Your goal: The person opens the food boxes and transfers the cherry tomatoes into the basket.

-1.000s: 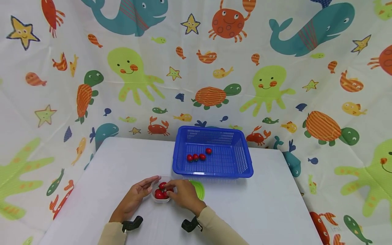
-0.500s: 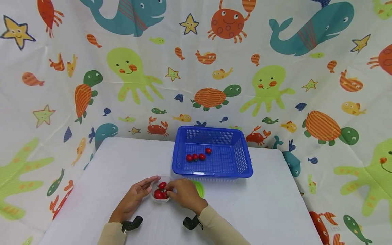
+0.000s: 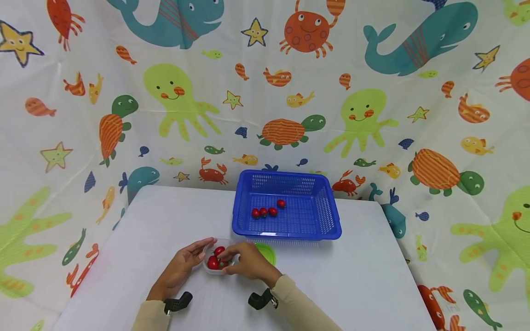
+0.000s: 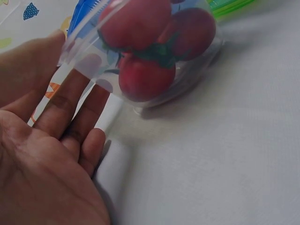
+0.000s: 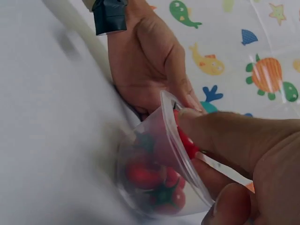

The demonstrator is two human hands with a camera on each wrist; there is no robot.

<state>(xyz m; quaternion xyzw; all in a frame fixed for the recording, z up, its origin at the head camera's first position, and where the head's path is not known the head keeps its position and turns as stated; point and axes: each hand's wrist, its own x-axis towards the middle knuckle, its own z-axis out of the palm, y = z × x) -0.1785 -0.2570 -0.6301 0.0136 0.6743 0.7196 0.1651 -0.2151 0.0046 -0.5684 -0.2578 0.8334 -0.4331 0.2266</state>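
A small clear plastic container [image 3: 215,272] with several red cherry tomatoes [image 3: 213,262] stands on the white table in front of the basket. My left hand [image 3: 179,268] holds its left side, the thumb at the rim and fingers [image 4: 65,101] behind the wall in the left wrist view. From the right, my right hand [image 3: 253,265] reaches to the container's mouth. In the right wrist view its bent fingers hold one cherry tomato [image 5: 188,144] at the rim, above the other tomatoes. Part of that tomato is hidden by the fingers.
A blue plastic basket [image 3: 290,236] stands behind the container, with several cherry tomatoes [image 3: 273,211] on its left side. A round green lid [image 3: 269,253] lies behind my right hand, partly covered by it. A cloth with sea animals hangs behind the table.
My right hand has shifted slightly at the container's mouth, its thumb coming toward the near rim and spreading from the index finger. My left hand and the tomatoes in the basket stay put.
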